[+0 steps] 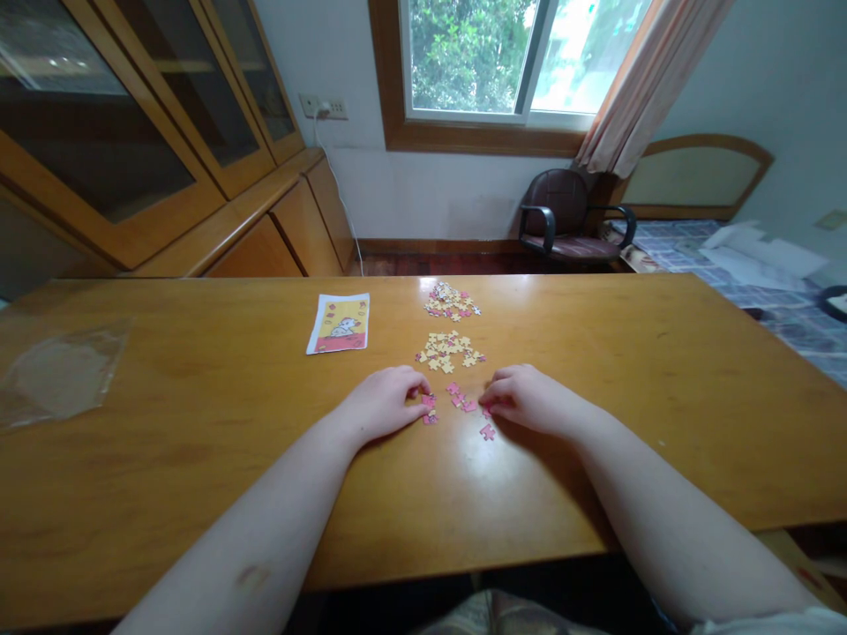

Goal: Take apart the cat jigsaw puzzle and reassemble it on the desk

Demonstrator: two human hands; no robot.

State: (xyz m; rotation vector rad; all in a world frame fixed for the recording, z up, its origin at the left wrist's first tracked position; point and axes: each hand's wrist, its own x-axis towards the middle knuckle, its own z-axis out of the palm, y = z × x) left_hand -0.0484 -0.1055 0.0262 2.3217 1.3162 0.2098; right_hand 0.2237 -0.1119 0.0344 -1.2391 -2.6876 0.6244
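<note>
My left hand [384,404] rests curled on the wooden table [198,459], its fingertips at a small cluster of pink jigsaw pieces [430,408]. My right hand [529,401] lies with its fingertips at a pink piece [487,411], and another pink piece [487,432] sits just below them. Between my hands lie several more pink pieces [458,398]. Farther off are a pile of yellow pieces [448,351] and a mixed pink, yellow and white pile [451,302]. Neither hand's fingers show clearly whether a piece is pinched.
A small picture card [338,323] lies left of the piles, and a clear plastic bag [63,375] lies at the table's left. Beyond the far edge stand a glass-fronted wooden cabinet [146,123] and a dark chair [562,216].
</note>
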